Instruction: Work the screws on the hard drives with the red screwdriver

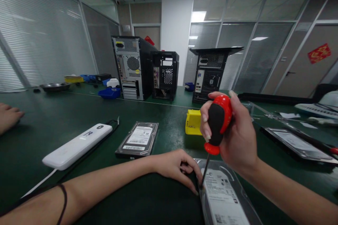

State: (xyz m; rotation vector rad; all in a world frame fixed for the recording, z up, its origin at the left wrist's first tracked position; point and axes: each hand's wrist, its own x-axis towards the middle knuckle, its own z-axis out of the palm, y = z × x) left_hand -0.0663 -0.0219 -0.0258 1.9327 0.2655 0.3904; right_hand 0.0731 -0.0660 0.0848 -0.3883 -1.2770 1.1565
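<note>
My right hand is wrapped round the red and black handle of a screwdriver. Its thin shaft slants down, and the tip meets the left edge of a hard drive with a white label. My left hand is closed at that same edge, its thumb and fingertips against the drive's side close to the screwdriver tip. Any screw under the tip is too small to make out. Left of my hands, a second hard drive lies label up on the green table.
Behind my right hand stands a yellow bin. A white power strip lies at left, with another person's hand beyond it. Computer cases line the back. Another drive lies at right.
</note>
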